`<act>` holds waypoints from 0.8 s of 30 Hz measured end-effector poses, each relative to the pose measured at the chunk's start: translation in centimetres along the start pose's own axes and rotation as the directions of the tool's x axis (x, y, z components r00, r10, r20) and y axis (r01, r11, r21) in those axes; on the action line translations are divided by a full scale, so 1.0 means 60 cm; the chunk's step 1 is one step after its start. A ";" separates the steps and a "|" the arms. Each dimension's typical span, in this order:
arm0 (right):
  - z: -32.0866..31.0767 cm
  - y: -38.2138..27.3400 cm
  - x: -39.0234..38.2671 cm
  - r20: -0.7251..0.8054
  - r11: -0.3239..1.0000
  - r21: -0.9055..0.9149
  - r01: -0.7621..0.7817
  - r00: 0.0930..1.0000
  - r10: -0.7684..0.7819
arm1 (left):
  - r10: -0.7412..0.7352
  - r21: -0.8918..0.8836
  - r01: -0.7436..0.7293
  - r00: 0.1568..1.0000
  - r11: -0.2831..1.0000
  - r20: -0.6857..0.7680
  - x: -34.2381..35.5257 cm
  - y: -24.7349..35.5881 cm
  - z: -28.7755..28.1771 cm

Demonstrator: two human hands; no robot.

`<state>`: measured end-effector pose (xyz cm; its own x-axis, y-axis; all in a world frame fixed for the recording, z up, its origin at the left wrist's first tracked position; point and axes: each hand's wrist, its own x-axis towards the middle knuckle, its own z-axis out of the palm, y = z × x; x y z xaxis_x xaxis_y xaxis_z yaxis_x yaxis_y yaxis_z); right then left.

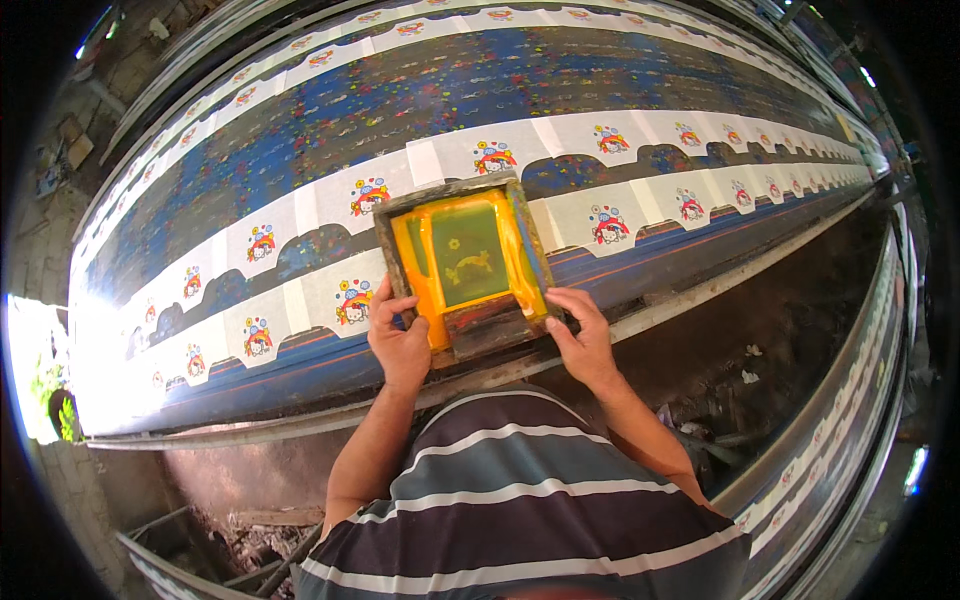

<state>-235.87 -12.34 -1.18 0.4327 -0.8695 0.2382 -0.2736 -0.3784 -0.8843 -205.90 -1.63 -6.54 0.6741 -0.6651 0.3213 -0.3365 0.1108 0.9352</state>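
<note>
A wooden-framed printing screen (pixel 476 262) lies between my two hands, tilted slightly, over the near edge of a long table. Yellow-orange ink coats its inner edges, and a small pattern shows in its greenish mesh. My left hand (pixel 398 335) grips the lower left corner of the frame, fingers closed on it. At the lower right corner my right hand (pixel 580 332) pinches the frame between thumb and fingers. White fabric pieces (pixel 585 222) with a printed cartoon and rainbow run in rows under and beside the screen. Part of the rows is hidden by the frame.
The long printing table (pixel 330 385) has a blue, ink-spotted surface and a pale rail (pixel 700 297) along its near edge. Further rows of printed pieces lie at the far side. Another table (pixel 830 450) with prints stands at the lower right. Debris (pixel 265 545) lies on the floor at lower left.
</note>
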 end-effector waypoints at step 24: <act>-0.002 -0.028 0.109 0.502 0.786 -0.213 0.580 0.755 -0.422 | -0.277 -0.152 0.279 0.960 0.948 0.031 -0.016 -0.003 0.052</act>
<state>-232.66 -17.43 1.93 0.8733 -0.3377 0.3510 -0.1469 -0.8697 -0.4713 -208.54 -3.33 -7.46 0.7200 -0.6925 0.0445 -0.0308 0.0321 0.9990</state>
